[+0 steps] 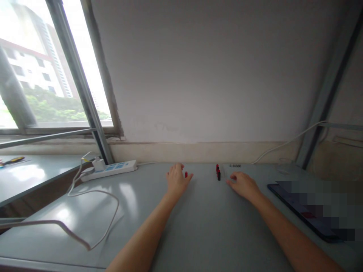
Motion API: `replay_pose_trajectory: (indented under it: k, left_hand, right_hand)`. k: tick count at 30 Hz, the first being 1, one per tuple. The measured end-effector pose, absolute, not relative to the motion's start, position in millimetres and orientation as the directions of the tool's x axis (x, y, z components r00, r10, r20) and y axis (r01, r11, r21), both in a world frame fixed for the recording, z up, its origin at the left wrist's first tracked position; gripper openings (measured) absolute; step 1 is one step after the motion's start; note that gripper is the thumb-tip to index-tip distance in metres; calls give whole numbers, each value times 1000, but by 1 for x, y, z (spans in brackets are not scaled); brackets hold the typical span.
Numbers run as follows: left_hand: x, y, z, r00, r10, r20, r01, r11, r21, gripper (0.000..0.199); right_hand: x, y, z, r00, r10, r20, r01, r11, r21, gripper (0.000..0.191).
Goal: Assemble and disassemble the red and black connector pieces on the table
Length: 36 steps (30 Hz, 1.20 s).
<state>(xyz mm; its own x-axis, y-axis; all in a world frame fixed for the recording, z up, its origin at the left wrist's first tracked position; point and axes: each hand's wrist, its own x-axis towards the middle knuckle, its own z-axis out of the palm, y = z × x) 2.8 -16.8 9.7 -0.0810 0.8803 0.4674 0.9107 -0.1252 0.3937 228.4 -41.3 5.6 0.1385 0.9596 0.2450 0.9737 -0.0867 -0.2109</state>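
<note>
My left hand (176, 180) rests over the grey table with its thumb spread away from its fingers. A small red cylinder (186, 174) stands upright in the gap between that thumb and the fingers; no finger visibly grips it. To the right is a short row of small red and black cylinders (218, 175), with tiny clear pieces (223, 172) beside them. My right hand (244, 186) is just right of this row, fingers loosely bent and apart from the thumb, nothing seen in them. Several tiny metallic pieces (235, 166) lie behind it, near the wall.
On the left, a white power strip (113, 170) has plugs in it, and a white cable (116, 204) loops over the table. A dark tablet-like device (300, 211), partly pixelated, lies at the right. Metal posts (98, 132) and the wall (198, 75) bound the table.
</note>
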Motion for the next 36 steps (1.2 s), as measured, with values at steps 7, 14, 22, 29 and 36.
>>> replay_pose_trajectory:
  k: [7, 14, 22, 29, 36]
  left_hand:
    - [45, -29, 12, 491, 768, 412, 752, -612, 244, 32]
    - [74, -18, -7, 562, 764, 317, 735, -637, 234, 54]
    - [83, -14, -7, 500, 787, 362, 800, -580, 157, 35]
    - [74, -9, -3, 378, 818, 434, 749, -546, 376, 19]
    - [54, -18, -5, 223, 844, 488, 590, -515, 621, 15]
  right_hand:
    - [221, -37, -3, 193, 942, 274, 962, -127, -240, 28]
    - [219, -31, -12, 189, 932, 311, 965, -117, -235, 26]
    - [216, -31, -12, 174, 931, 321, 964, -96, -246, 25]
    - [215, -30, -12, 188, 922, 339, 959, -98, -267, 25]
    - [215, -25, -15, 230, 904, 361, 947, -123, -298, 21]
